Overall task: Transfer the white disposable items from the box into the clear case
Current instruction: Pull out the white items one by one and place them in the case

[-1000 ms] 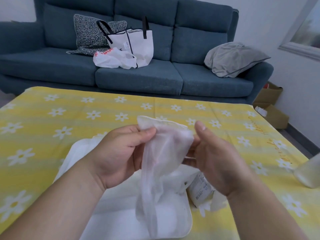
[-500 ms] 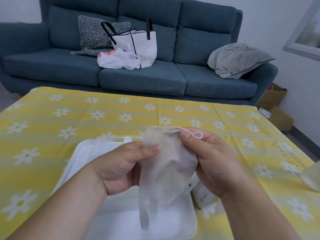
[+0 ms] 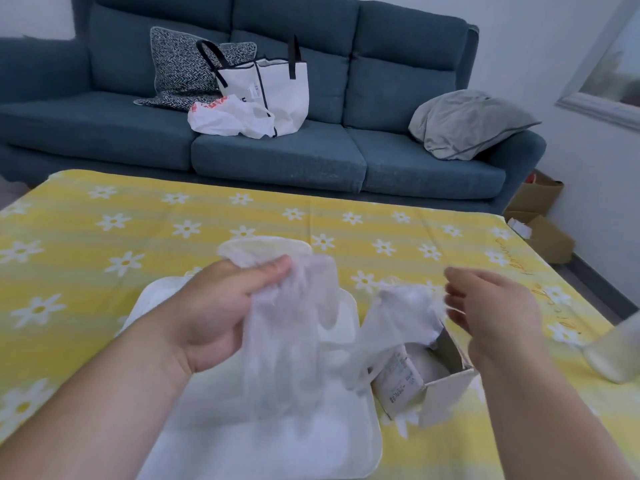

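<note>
My left hand [image 3: 214, 317] grips a thin translucent white glove [image 3: 287, 341] by its cuff, and the glove hangs down over the clear case [image 3: 360, 441] lying in front of me. To the right of the case lies the small cardboard box [image 3: 446, 389], its open end towards me. A second white glove [image 3: 398, 313] sticks up out of it. My right hand [image 3: 495, 317] hovers above the box with loosely curled fingers, its fingertips at the edge of that second glove. Motion blur hides whether they pinch it.
The table carries a yellow cloth with white daisies [image 3: 138, 237]. A pale jar [image 3: 616, 355] lies at the right edge. Beyond the table stands a blue sofa [image 3: 277, 157] with bags and cushions. Cardboard boxes [image 3: 543, 230] sit on the floor to the right.
My right hand has let go of the glove held by the left hand and moved right to the box. The left hand keeps the glove, now lower over the case.
</note>
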### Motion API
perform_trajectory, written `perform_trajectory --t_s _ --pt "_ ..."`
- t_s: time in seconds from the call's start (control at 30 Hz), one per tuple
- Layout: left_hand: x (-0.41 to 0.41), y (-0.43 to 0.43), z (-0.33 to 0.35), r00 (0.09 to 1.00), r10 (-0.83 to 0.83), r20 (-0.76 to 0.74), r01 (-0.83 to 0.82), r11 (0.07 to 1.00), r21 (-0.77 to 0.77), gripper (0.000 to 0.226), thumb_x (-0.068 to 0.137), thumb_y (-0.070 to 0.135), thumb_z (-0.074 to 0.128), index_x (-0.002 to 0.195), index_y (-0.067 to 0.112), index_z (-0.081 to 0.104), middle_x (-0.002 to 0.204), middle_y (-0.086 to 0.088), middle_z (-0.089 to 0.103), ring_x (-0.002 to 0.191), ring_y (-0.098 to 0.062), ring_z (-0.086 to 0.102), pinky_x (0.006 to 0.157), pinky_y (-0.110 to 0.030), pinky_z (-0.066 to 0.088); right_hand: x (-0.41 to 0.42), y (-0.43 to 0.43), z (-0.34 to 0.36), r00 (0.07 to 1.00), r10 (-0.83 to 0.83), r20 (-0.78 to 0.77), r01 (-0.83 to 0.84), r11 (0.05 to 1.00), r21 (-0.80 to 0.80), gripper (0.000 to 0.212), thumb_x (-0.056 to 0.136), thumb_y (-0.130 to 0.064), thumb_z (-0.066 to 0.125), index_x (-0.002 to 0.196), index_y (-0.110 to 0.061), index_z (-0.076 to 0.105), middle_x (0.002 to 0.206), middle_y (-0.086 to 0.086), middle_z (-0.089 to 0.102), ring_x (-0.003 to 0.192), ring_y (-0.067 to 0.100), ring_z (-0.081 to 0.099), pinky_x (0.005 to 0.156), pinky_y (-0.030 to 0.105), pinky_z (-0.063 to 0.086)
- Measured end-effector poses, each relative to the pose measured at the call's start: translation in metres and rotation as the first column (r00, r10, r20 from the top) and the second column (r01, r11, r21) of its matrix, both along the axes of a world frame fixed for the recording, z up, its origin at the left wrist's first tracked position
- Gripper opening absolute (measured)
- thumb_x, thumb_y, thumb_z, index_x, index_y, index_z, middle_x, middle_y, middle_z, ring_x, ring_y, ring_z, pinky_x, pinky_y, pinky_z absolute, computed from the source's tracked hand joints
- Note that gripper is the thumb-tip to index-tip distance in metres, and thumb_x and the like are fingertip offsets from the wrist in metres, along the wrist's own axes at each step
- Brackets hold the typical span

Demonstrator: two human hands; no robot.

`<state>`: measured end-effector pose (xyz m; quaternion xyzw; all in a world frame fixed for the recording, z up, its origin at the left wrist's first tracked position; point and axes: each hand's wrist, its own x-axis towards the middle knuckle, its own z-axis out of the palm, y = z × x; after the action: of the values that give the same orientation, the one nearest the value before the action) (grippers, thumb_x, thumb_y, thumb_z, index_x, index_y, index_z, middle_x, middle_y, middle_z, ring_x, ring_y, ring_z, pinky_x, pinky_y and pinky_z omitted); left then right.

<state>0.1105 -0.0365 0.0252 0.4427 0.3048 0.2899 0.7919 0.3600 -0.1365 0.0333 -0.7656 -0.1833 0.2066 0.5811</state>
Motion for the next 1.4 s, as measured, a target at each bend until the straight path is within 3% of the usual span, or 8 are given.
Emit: perform_trajectory --t_s 0.17,0.3,0.6,0.77,0.93,1.07,1.17,1.4 --pt "0.001 0.006 0.006 0.97 0.234 0.066 -0.224 0.965 -0.136 0.032 0.093 0.021 0.056 0.108 -0.001 0.074 0.101 -0.015 0.076 0.083 -0.025 0.075 0.073 -0.036 0.061 0.009 -0.002 -0.011 0.973 0.099 0.208 -0.008 0.916 -0.4 0.062 0.085 -0.045 0.071 0.099 0.015 0.066 0.09 0.035 0.065 0.083 0.046 0.064 0.077 0.051 0.052" --pt "-0.001 0.01 0.009 0.949 0.297 0.102 -0.28 0.948 -0.152 0.034 0.092 0.022 0.055 0.113 0.0 0.072 0.108 -0.015 0.075 0.091 -0.026 0.075 0.077 -0.038 0.062 0.018 0.0 -0.018 0.958 0.183 0.221 -0.037 0.841 -0.54 0.055 0.088 -0.046 0.065 0.061 0.0 0.052 0.06 0.012 0.047 0.058 0.029 0.046 0.058 0.036 0.035" --pt "-0.003 0.013 0.008 0.914 0.405 -0.001 -0.4 0.901 -0.167 0.029 0.099 0.02 0.055 0.113 0.001 0.071 0.111 -0.015 0.075 0.099 -0.028 0.074 0.082 -0.04 0.059 0.006 -0.001 0.002 0.931 0.186 0.313 -0.16 0.981 -0.107 0.022 0.087 -0.019 0.065 0.067 -0.013 0.062 0.057 0.007 0.057 0.054 0.023 0.051 0.056 0.037 0.047" --pt "-0.003 0.015 0.005 0.89 0.449 -0.077 -0.455 0.883 -0.114 0.027 0.099 0.02 0.057 0.112 0.001 0.071 0.108 -0.012 0.076 0.09 -0.022 0.075 0.076 -0.035 0.056 -0.034 -0.008 0.044 0.853 0.492 0.174 -0.522 0.811 0.264 0.023 0.103 -0.011 0.047 0.08 -0.012 0.052 0.07 0.012 0.072 0.057 0.026 0.069 0.056 0.036 0.059" --pt "0.003 0.008 0.003 0.921 0.377 -0.094 -0.383 0.923 -0.05 0.028 0.099 0.018 0.056 0.111 -0.002 0.072 0.107 -0.016 0.076 0.095 -0.027 0.074 0.08 -0.036 0.057 -0.057 -0.007 0.055 0.813 0.512 0.278 -0.582 0.717 0.384 0.019 0.101 -0.01 0.047 0.083 -0.006 0.049 0.051 -0.003 0.058 0.042 0.008 0.052 0.043 0.018 0.042" --pt "0.01 -0.003 -0.001 0.972 0.218 -0.089 -0.226 0.971 -0.083 0.035 0.097 0.022 0.056 0.108 -0.008 0.072 0.107 -0.023 0.073 0.09 -0.031 0.072 0.087 -0.04 0.054 -0.069 -0.003 0.049 0.705 0.709 0.003 -0.582 0.577 0.574 0.015 0.091 -0.023 0.051 0.082 -0.011 0.055 0.062 0.005 0.052 0.05 0.016 0.045 0.047 0.026 0.034" --pt "0.016 -0.013 -0.001 1.0 0.003 -0.014 -0.005 0.989 -0.147 0.041 0.1 0.029 0.048 0.118 0.001 0.071 0.107 -0.018 0.074 0.09 -0.029 0.072 0.08 -0.038 0.057 -0.071 0.001 0.041 0.644 0.756 -0.115 -0.584 0.583 0.564 0.014 0.092 -0.021 0.054 0.093 -0.008 0.056 0.079 0.016 0.052 0.069 0.031 0.043 0.059 0.035 0.036" --pt "0.007 -0.003 -0.001 0.994 -0.097 0.058 0.105 0.984 -0.144 0.054 0.087 0.046 0.052 0.12 0.009 0.072 0.118 -0.014 0.072 0.1 -0.029 0.071 0.081 -0.038 0.058 -0.058 0.007 0.026 0.813 0.565 -0.139 -0.477 0.784 0.396 0.02 0.102 -0.01 0.045 0.085 -0.005 0.053 0.052 -0.001 0.059 0.04 0.013 0.053 0.037 0.021 0.04"
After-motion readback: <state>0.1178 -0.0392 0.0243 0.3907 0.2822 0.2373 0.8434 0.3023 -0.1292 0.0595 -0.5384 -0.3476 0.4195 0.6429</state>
